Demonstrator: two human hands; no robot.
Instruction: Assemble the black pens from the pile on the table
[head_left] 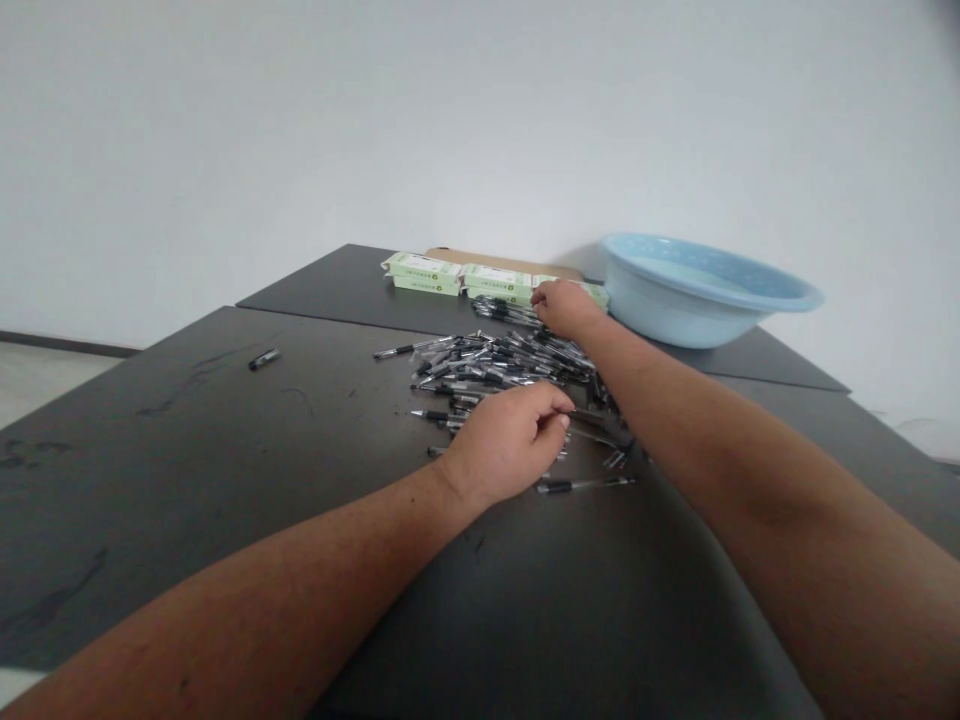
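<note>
A loose heap of clear pens with black grips [495, 362] lies on the dark table in front of me. My left hand [514, 440] is at the near side of the heap, thumb and fingers pinched together on a pen [592, 414] that points right. Farther back, my right hand [566, 305] is bent down at the right end of a bundle of pens [501, 309] lying side by side. Its fingers are curled; what they hold, if anything, is hidden. Green and white boxes [424, 274] stand just behind the bundle.
A light blue basin [675, 305] stands at the back right, near the wall. Flat brown cardboard [510, 262] lies behind the boxes. One short pen or cap [264, 359] lies apart on the left. A seam crosses the dark table [187, 430].
</note>
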